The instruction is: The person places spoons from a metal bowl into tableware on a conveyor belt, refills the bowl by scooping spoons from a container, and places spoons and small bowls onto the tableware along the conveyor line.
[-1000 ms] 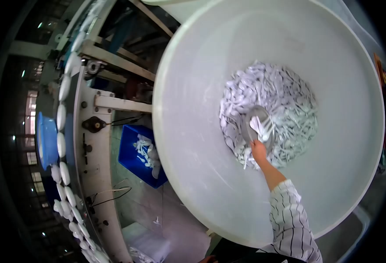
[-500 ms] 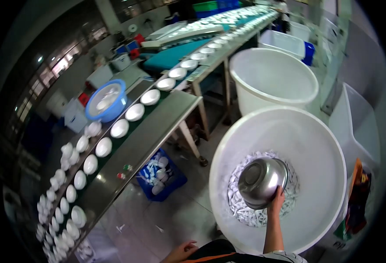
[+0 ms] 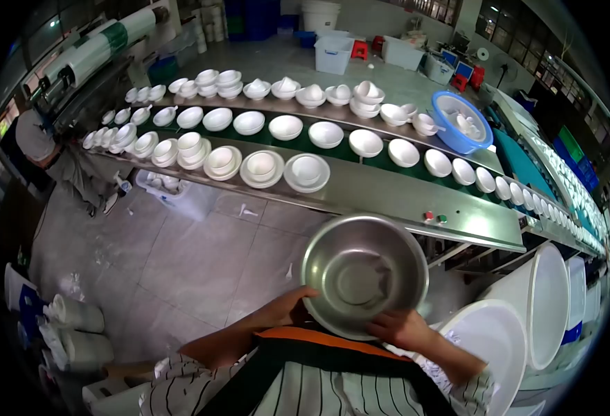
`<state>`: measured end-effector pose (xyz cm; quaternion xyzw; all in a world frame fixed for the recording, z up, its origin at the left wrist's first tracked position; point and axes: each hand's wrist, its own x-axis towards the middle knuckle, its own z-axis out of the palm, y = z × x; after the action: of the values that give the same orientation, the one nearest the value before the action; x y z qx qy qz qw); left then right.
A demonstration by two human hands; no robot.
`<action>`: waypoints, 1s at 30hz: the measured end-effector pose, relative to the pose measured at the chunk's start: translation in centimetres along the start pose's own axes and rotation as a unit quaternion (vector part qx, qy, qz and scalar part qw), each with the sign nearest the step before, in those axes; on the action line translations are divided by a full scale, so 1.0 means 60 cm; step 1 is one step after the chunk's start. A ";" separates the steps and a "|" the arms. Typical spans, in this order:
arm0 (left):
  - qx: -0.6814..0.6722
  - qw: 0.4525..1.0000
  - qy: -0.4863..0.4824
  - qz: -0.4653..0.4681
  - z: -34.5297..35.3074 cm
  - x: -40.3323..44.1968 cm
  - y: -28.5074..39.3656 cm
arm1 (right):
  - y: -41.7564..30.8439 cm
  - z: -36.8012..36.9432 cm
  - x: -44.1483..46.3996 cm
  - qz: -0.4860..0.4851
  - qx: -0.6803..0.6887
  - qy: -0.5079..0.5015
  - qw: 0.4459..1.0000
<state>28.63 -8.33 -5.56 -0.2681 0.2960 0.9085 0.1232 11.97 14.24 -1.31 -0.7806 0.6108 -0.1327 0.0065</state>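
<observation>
A shiny metal bowl (image 3: 357, 277) is held in front of the body, its open side facing up toward the camera; no spoons show inside. My left hand (image 3: 296, 305) grips its left rim. My right hand (image 3: 400, 328) is closed on its lower right rim. Below and right of my right hand stands a large white tub (image 3: 509, 340), with white spoons (image 3: 450, 340) partly visible behind the forearm. Beyond the bowl, a metal worktable (image 3: 416, 201) runs alongside a green belt carrying white bowls (image 3: 366, 143).
Stacked bowls on plates (image 3: 307, 171) line the table's near edge. A blue basin (image 3: 461, 121) sits on the far side. Another tall white tub (image 3: 549, 305) is at the right. A person (image 3: 48, 152) stands at the far left. Spoons lie on the floor (image 3: 201, 256).
The view has swung from the tub to the conveyor. The metal bowl has come out of the tub and turned open side up. My left hand has taken hold of its rim.
</observation>
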 end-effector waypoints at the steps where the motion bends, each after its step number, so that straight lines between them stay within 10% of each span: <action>1: 0.090 0.994 0.061 -0.004 -0.037 -0.023 0.003 | 0.014 0.003 0.040 -0.013 0.132 -0.068 0.989; 4: 0.507 0.842 0.187 0.005 -0.164 -0.089 -0.015 | 0.080 -0.050 0.213 -0.060 0.225 0.013 0.972; 7: 0.175 0.926 0.297 0.156 -0.231 -0.155 -0.056 | 0.210 -0.042 0.374 0.177 0.105 0.131 0.970; 9: -0.021 0.926 0.332 0.175 -0.206 -0.178 -0.056 | 0.339 0.020 0.454 0.159 -0.134 0.125 0.970; 15: -0.339 0.855 0.370 0.132 -0.157 -0.152 -0.046 | 0.456 0.074 0.525 0.173 -0.097 -0.056 0.979; 23: -0.221 0.811 0.487 0.237 -0.131 -0.079 -0.039 | 0.445 0.058 0.512 0.111 0.082 -0.001 0.990; 27: -0.148 0.803 0.502 0.286 -0.130 -0.055 -0.060 | 0.440 0.043 0.519 0.261 0.334 -0.131 0.896; 30: -0.265 0.788 0.489 0.263 -0.107 -0.064 -0.027 | 0.404 0.011 0.521 0.247 0.361 -0.034 0.898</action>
<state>35.09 -11.14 -8.54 -0.6102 0.1237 0.6960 -0.3575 -4.13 -21.85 0.11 -0.5524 0.6936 -0.3119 0.3414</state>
